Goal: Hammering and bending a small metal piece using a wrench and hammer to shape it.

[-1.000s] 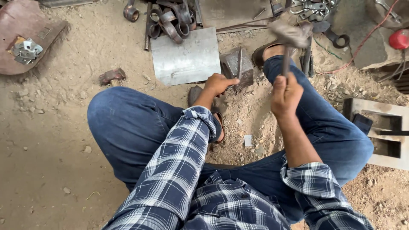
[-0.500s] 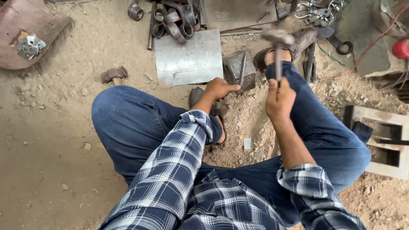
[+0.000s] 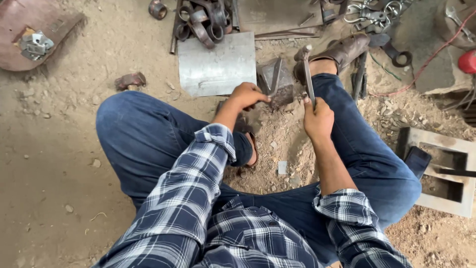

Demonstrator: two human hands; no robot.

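Here, in the head view, a person sits on a sandy floor (image 3: 54, 164) with the knees spread, wearing blue jeans and a blue-and-white checked shirt. The right hand (image 3: 317, 119) is clenched around the thin handle of a hammer (image 3: 306, 69); the hammer head is up near a brown shoe (image 3: 347, 49), and the handle runs down into the fist. The left hand (image 3: 246, 95) is closed with the fingertips on a small dark metal block (image 3: 275, 83), which stands on the ground between the legs, just beside the hammer. I cannot tell if the fingers pinch a smaller piece on the block or only press on it.

Behind the block lies a flat grey metal sheet (image 3: 215, 64), rectangular and bare, with no mark that I can read. Above it is a heap of dark steel rings and links (image 3: 203, 22). A short rusty piece (image 3: 130, 80) lies alone on the sand to the left. In the upper left corner there is a reddish-brown rounded plate (image 3: 29, 20) with a small silver bracket (image 3: 34, 43) on it. On the right side stands a grey rectangular frame (image 3: 446, 173) with a dark flat object (image 3: 416, 161) leaning at its edge. A red cable (image 3: 431, 54) crosses the stone at the upper right, and a red round thing (image 3: 467, 62) is at the border.
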